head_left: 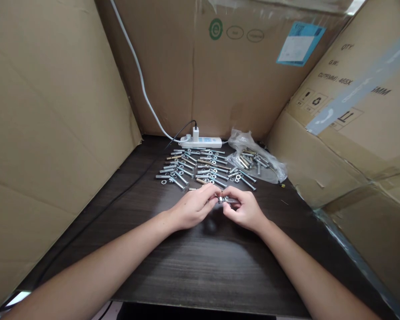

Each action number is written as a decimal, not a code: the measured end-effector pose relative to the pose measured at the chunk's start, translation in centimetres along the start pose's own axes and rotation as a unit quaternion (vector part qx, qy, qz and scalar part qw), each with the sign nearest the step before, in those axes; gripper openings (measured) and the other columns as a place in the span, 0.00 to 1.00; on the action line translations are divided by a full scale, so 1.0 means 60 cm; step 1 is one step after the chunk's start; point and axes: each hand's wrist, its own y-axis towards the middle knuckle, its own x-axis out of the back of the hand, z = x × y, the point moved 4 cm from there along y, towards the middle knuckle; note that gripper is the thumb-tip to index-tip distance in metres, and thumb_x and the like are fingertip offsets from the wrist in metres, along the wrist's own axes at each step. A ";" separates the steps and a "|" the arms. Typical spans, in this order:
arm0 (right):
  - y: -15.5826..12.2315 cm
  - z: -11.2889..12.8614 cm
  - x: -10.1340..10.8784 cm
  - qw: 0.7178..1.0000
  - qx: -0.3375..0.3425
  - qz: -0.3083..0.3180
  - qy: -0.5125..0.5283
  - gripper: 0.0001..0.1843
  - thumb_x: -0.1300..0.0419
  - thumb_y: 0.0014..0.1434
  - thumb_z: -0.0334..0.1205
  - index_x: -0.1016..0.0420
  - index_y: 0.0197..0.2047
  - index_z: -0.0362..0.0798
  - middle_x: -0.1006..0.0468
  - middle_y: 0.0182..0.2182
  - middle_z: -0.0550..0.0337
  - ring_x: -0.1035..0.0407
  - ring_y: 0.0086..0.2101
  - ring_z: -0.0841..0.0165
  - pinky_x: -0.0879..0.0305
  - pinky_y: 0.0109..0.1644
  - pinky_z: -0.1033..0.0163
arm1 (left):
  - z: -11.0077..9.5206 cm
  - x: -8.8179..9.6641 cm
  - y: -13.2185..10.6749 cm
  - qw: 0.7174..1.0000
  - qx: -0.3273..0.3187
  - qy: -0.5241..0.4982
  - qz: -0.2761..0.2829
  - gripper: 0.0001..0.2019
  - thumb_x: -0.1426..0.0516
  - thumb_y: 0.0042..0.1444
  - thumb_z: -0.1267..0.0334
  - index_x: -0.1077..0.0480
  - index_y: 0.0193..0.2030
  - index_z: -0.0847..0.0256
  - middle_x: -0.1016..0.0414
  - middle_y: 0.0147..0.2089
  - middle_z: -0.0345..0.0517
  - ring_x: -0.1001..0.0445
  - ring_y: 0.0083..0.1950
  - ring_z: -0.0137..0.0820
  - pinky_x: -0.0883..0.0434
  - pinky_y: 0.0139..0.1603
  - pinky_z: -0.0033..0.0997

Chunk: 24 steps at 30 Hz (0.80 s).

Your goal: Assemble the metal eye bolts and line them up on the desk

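Just in front of the laid-out hardware, my two hands meet over the dark table. My right hand (245, 210) is closed around a metal bolt (232, 201) that points sideways, thumb below and fingers above. At the bolt's left end sits a shiny nut (220, 200) with what look like washers beside it. The fingertips of my left hand (195, 208) are pinched together at that end, against the nut. Part of the bolt is hidden by my fingers. Rows of bolts, sleeves and washers (180, 166) lie right behind my hands.
A clear plastic bag (273, 166) with more metal sleeves lies at the back right. Behind the rows is a white power strip (203, 142) with a plugged-in charger (195, 133). A black cable (120, 195) crosses the table's left side. Cardboard walls (166, 66) enclose the table on three sides.
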 end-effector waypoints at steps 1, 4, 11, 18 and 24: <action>0.000 0.000 0.000 1.000 0.000 -0.001 -0.001 0.06 0.44 0.49 0.35 0.31 0.34 0.45 0.36 0.20 0.67 0.48 0.18 0.78 0.48 0.22 0.72 | 0.001 0.000 0.000 1.000 0.004 0.000 0.002 0.09 0.55 0.63 0.65 0.37 0.44 0.59 0.32 0.42 0.43 0.33 0.41 0.28 0.35 0.45 0.29; 0.000 0.002 0.001 1.000 0.003 -0.002 -0.009 0.05 0.44 0.49 0.35 0.31 0.32 0.46 0.38 0.19 0.68 0.48 0.18 0.78 0.48 0.21 0.72 | 0.007 -0.003 0.001 1.000 0.008 0.002 0.012 0.09 0.56 0.64 0.63 0.37 0.42 0.59 0.31 0.40 0.42 0.33 0.40 0.28 0.36 0.43 0.28; 0.002 0.008 0.004 1.000 0.007 -0.007 -0.015 0.05 0.44 0.48 0.35 0.31 0.32 0.45 0.39 0.18 0.69 0.49 0.17 0.78 0.48 0.21 0.72 | 0.014 -0.008 0.001 0.999 0.013 0.010 0.031 0.14 0.58 0.65 0.60 0.36 0.35 0.61 0.32 0.34 0.41 0.34 0.36 0.28 0.37 0.39 0.27; 0.003 0.009 0.001 1.000 0.000 -0.002 -0.003 0.06 0.44 0.49 0.35 0.30 0.33 0.45 0.37 0.18 0.68 0.48 0.17 0.79 0.48 0.21 0.72 | -0.002 0.002 -0.002 1.000 -0.005 -0.019 -0.010 0.08 0.54 0.62 0.66 0.36 0.45 0.59 0.33 0.40 0.43 0.34 0.38 0.27 0.36 0.42 0.27; 0.001 0.006 0.000 1.000 -0.001 -0.002 0.003 0.06 0.44 0.49 0.35 0.30 0.33 0.45 0.37 0.19 0.68 0.48 0.17 0.79 0.48 0.20 0.72 | 0.000 0.002 -0.001 1.000 -0.007 -0.004 -0.010 0.08 0.55 0.62 0.66 0.36 0.43 0.59 0.33 0.41 0.43 0.34 0.38 0.27 0.36 0.42 0.27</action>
